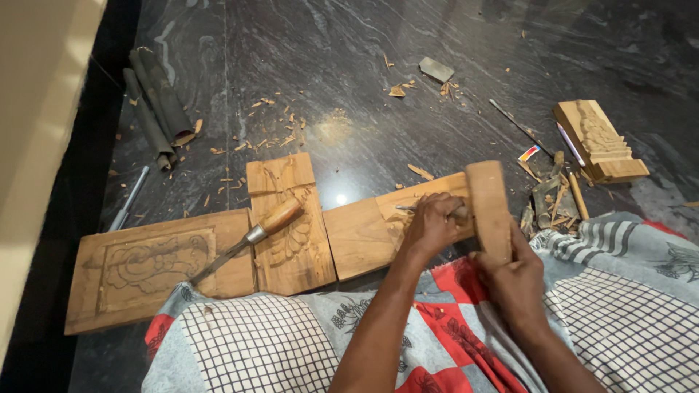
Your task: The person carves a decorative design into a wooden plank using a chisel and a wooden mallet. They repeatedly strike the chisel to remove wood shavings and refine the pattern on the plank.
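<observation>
Our left hand (431,224) grips a thin chisel (408,208) against the stiff board (364,234); at three o'clock our right hand's (514,280) fingers wrap the heavy-looking mallet (488,207) low.

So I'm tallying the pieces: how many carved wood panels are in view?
4: a wide panel far left, a narrow panel under the spare chisel, one panel under the left hand, and a small block upper right.

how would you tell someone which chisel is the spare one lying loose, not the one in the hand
Start at the row of carved wooden panels on the dark stone floor. The loose chisel lies slantwise across the two left panels; unlike nearby tools, it has a rounded reddish-brown wooden handle.
</observation>
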